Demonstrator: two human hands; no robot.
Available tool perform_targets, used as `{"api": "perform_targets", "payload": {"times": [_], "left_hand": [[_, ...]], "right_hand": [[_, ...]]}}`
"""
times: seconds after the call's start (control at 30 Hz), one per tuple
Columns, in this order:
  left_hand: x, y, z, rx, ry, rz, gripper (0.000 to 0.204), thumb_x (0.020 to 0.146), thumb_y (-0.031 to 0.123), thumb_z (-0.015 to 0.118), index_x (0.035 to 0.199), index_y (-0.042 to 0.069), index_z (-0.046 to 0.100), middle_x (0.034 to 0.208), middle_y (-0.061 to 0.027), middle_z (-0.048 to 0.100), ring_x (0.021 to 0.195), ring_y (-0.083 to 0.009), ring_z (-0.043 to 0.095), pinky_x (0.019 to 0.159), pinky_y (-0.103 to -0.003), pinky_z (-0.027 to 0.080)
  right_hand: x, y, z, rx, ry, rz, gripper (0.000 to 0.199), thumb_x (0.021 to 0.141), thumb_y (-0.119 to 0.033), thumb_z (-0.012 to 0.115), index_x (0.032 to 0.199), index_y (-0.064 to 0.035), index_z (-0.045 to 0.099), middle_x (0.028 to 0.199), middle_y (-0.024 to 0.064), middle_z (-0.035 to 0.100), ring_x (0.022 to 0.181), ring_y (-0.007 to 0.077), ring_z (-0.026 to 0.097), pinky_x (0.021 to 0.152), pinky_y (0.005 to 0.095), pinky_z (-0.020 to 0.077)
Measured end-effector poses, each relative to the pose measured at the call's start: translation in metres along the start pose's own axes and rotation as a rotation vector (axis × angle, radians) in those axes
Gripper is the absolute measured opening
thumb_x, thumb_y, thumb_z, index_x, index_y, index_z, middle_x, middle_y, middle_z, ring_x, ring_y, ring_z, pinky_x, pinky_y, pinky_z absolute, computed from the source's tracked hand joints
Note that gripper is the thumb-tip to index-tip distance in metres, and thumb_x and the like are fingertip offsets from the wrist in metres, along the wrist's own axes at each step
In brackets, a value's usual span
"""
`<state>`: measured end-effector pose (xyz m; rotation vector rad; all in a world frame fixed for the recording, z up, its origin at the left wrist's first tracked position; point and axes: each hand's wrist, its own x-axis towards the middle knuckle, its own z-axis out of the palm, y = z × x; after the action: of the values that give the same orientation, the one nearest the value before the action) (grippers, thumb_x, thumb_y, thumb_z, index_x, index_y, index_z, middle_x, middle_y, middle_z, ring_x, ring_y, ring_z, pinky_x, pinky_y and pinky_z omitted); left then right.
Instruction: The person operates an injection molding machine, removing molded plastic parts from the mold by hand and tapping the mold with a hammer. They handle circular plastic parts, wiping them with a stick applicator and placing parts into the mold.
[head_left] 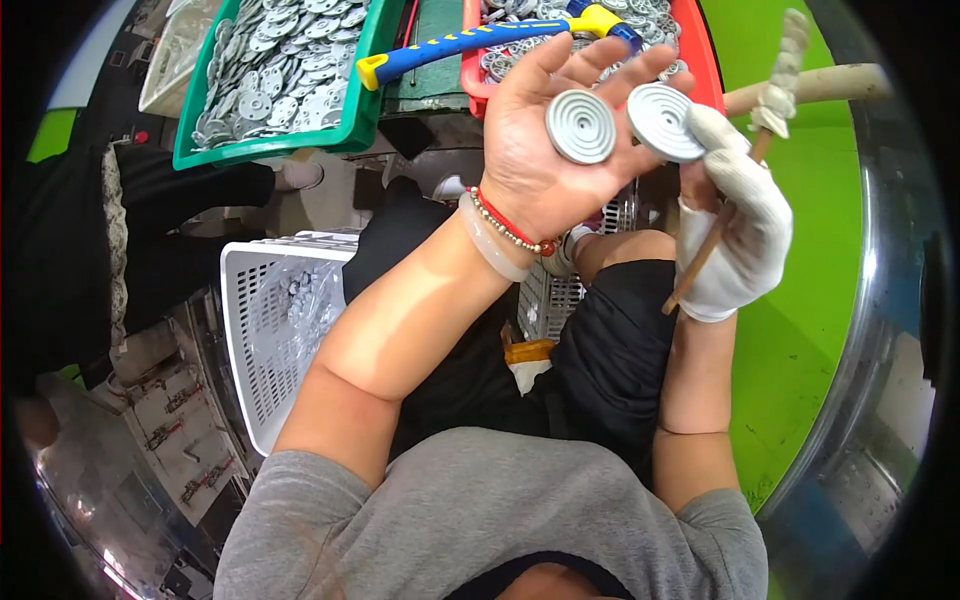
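My left hand (530, 150) is bare, palm up with its fingers spread. On its palm lies a round light-grey disc (581, 127) with concentric ridges. A second ridged disc (664, 122) of the same kind sits beside it, pinched at its right edge by my right hand (745, 225), which wears a white glove. The same gloved hand also holds a thin wooden stick (712, 245), slanted, its upper end wrapped in whitish cloth (785, 75). The second disc overlaps the fingers of my left hand in this view.
A green tray (365, 120) of grey perforated discs stands at the far left. Beyond my hands is a red tray (712, 50) of grey ring-like parts. A blue-and-yellow-handled tool (470, 45) spans both trays. A white basket (240, 340) is left of my legs; a green surface (815, 300) lies right.
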<state>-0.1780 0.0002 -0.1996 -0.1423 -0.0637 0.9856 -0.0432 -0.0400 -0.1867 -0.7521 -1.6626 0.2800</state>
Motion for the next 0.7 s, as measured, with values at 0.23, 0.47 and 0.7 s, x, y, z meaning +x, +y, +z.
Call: {"api": "perform_targets", "payload": {"times": [0.23,0.47,0.7], "left_hand": [[-0.003,-0.004,0.013,0.014,-0.187,-0.024,0.054,0.089,0.045,0.043,0.126,0.007,0.050,0.133,-0.0194,0.044,0.124,-0.0346,0.040,0.107,-0.049,0.026],[-0.007,0.014,-0.005,-0.078,-0.172,-0.067,0.037,0.085,0.038,0.052,0.105,0.007,0.060,0.113,-0.0153,0.055,0.116,-0.0352,0.045,0.101,-0.057,0.030],[-0.080,0.054,-0.019,0.035,-0.227,0.084,0.032,0.088,0.030,0.045,0.064,0.010,0.047,0.066,-0.0028,0.044,0.065,-0.0193,0.044,0.055,-0.032,0.037]], "right_hand": [[0.006,0.003,-0.002,-0.342,-0.130,-0.154,0.026,0.070,0.008,0.065,0.091,-0.0055,0.060,0.095,0.0150,0.066,0.090,0.0321,0.062,0.085,0.0375,0.0453],[-0.003,0.009,0.010,-0.205,0.073,0.007,0.010,0.089,-0.002,0.054,0.097,0.0005,0.049,0.111,0.0272,0.057,0.107,0.0315,0.056,0.096,0.0412,0.0416],[-0.006,0.047,-0.007,-0.243,-0.086,0.194,0.012,0.090,-0.005,0.052,0.095,0.0064,0.055,0.106,0.0215,0.062,0.099,0.0253,0.058,0.095,0.0346,0.0418]]}}
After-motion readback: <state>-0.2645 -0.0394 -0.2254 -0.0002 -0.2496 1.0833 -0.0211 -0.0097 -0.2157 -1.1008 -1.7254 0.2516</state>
